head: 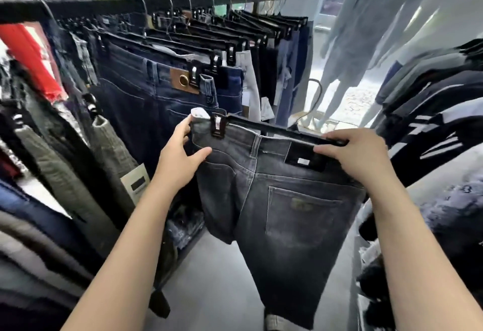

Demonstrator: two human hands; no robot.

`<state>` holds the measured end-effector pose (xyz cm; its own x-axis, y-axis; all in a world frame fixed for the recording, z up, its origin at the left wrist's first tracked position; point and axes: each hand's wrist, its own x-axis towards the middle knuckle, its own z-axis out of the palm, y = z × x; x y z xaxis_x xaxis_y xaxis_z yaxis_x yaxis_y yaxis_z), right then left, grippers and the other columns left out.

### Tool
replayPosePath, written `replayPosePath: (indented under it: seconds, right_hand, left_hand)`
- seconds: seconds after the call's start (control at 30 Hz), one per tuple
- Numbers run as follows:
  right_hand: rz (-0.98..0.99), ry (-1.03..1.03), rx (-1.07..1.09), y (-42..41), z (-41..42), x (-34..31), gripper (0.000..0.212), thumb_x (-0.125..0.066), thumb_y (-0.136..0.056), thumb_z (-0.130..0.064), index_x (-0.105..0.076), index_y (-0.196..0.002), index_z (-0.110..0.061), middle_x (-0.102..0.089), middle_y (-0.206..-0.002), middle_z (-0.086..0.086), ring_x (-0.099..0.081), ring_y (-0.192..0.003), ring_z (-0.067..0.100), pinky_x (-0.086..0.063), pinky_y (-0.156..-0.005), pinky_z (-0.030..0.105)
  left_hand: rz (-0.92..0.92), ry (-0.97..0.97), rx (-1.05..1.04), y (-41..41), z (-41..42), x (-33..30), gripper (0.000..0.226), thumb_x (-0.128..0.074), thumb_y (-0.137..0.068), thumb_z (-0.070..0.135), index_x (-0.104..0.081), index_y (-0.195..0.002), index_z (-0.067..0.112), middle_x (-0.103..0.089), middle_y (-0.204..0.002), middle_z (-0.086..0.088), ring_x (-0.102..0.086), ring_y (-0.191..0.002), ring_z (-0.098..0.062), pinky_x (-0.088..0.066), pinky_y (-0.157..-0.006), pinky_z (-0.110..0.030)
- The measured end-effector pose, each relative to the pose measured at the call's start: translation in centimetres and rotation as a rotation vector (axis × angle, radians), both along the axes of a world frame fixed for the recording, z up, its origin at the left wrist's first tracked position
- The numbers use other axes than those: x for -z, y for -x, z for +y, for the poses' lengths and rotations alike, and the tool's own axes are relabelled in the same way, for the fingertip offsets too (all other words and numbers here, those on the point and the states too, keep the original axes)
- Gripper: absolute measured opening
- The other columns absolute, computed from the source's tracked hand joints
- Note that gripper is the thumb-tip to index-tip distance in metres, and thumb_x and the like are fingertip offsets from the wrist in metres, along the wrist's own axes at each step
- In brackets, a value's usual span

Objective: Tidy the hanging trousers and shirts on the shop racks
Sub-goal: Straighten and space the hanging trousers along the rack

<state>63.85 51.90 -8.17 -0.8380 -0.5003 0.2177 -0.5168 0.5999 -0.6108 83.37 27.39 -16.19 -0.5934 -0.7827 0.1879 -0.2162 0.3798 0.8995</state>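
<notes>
Both your bare forearms reach up from the bottom of the head view, the left from the lower left, the right from the lower right, converging slightly. Your left hand (pixel 180 158) is turned palm inward, thumb stretched to the right and fingers curled out of sight behind what it grips. Your right hand (pixel 358 156) is palm down, knuckles up, fingers and thumb curled over and pinching at the front.
</notes>
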Motion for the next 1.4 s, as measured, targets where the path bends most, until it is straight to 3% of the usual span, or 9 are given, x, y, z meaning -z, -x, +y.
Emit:
replayPosePath:
  seconds: [0.07,0.23,0.43,0.53,0.67,0.73,0.8,1.0,1.4]
  right_hand:
    - [-0.042,0.014,-0.016,-0.5,-0.6,-0.5,0.033,-0.083,-0.074,-0.034,-0.076,-0.105,-0.024,-0.071,-0.104,-0.006,-0.059,-0.106,0.013,-0.044,-0.094,0.028]
    - [-0.127,-0.095,-0.262,-1.9,-2.8,-2.8,0.026,-0.085,-0.071,-0.037,-0.074,-0.095,-0.034,-0.068,-0.083,-0.013,-0.062,-0.079,0.003,-0.047,-0.065,0.020]
    - [0.000,0.083,-0.348,-2.5,-7.1,-4.7,0.019,-0.083,-0.073,-0.038,-0.077,-0.091,-0.036,-0.071,-0.076,-0.008,-0.060,-0.071,-0.003,-0.042,-0.064,0.014]
    - [0.050,0.085,-0.392,-2.3,-11.1,-5.8,0.021,-0.080,-0.077,-0.035,-0.077,-0.097,-0.032,-0.074,-0.078,-0.010,-0.062,-0.073,-0.004,-0.042,-0.066,0.006]
    - [0.103,0.017,-0.506,-2.9,-17.9,-7.4,0.020,-0.074,-0.083,-0.031,-0.077,-0.103,-0.029,-0.068,-0.075,-0.016,-0.060,-0.073,-0.002,-0.040,-0.063,0.009]
    - [0.100,-0.019,-0.557,-3.6,-21.3,-8.2,0.019,-0.071,-0.086,-0.028,-0.077,-0.104,-0.026,-0.070,-0.079,-0.011,-0.063,-0.077,0.006,-0.044,-0.068,0.016]
    - [0.080,-0.025,-0.588,-4.1,-24.4,-8.6,0.021,-0.070,-0.087,-0.027,-0.076,-0.107,-0.024,-0.072,-0.090,-0.006,-0.066,-0.090,0.012,-0.048,-0.080,0.020]
    - [0.063,-0.044,-0.638,-5.5,-31.8,-8.7,0.025,-0.062,-0.088,-0.019,-0.071,-0.112,-0.014,-0.067,-0.116,0.006,-0.060,-0.112,0.024,-0.044,-0.084,0.022]
    - [0.089,-0.080,-0.853,-7.8,-36.1,-5.4,0.024,-0.049,-0.080,-0.009,-0.065,-0.098,-0.004,-0.066,-0.102,0.013,-0.062,-0.096,0.029,-0.052,-0.077,0.030]
  left_hand:
    - [0.055,0.008,-0.040,0.4,-0.3,-1.1,0.075,-0.073,-0.083,0.023,-0.031,-0.142,0.044,-0.050,-0.140,0.004,-0.049,-0.126,-0.011,-0.040,-0.107,-0.033]
    - [0.229,0.103,-0.370,1.6,-0.5,-4.5,0.035,-0.060,-0.087,0.003,-0.059,-0.117,0.021,-0.065,-0.095,0.012,-0.059,-0.083,-0.001,-0.045,-0.078,-0.020]
    - [0.240,0.121,-0.535,2.4,-2.2,-9.2,0.062,-0.051,-0.095,0.011,-0.025,-0.150,0.019,-0.035,-0.151,-0.004,-0.031,-0.139,-0.017,-0.020,-0.104,-0.015]
    - [0.146,0.118,-0.491,2.4,-2.2,-10.6,0.067,-0.041,-0.097,0.007,-0.007,-0.154,0.017,0.000,-0.161,-0.006,-0.004,-0.148,-0.017,-0.004,-0.099,-0.005]
    - [0.010,0.047,-0.409,2.3,-3.1,-12.3,0.071,-0.034,-0.091,-0.005,-0.008,-0.154,0.015,0.001,-0.161,-0.008,-0.011,-0.147,-0.023,-0.007,-0.081,0.013]
    - [-0.019,0.004,-0.429,1.6,-4.9,-13.8,0.064,-0.037,-0.090,0.001,-0.026,-0.150,0.023,-0.023,-0.157,-0.005,-0.030,-0.140,-0.025,-0.027,-0.096,0.001]
    - [-0.075,0.009,-0.431,0.5,-6.3,-15.3,0.049,-0.040,-0.091,0.009,-0.044,-0.133,0.032,-0.052,-0.134,0.003,-0.049,-0.114,-0.021,-0.043,-0.074,-0.007]
    - [-0.278,0.137,-0.515,-1.4,-9.0,-17.8,0.054,-0.038,-0.092,0.011,-0.039,-0.145,0.021,-0.051,-0.138,-0.009,-0.057,-0.108,-0.024,-0.048,-0.080,-0.025]
    - [-0.409,0.195,-0.993,-1.9,-11.1,-13.1,0.022,-0.056,-0.078,0.015,-0.051,-0.099,0.014,-0.046,-0.107,-0.008,-0.048,-0.100,-0.029,-0.044,-0.089,-0.036]
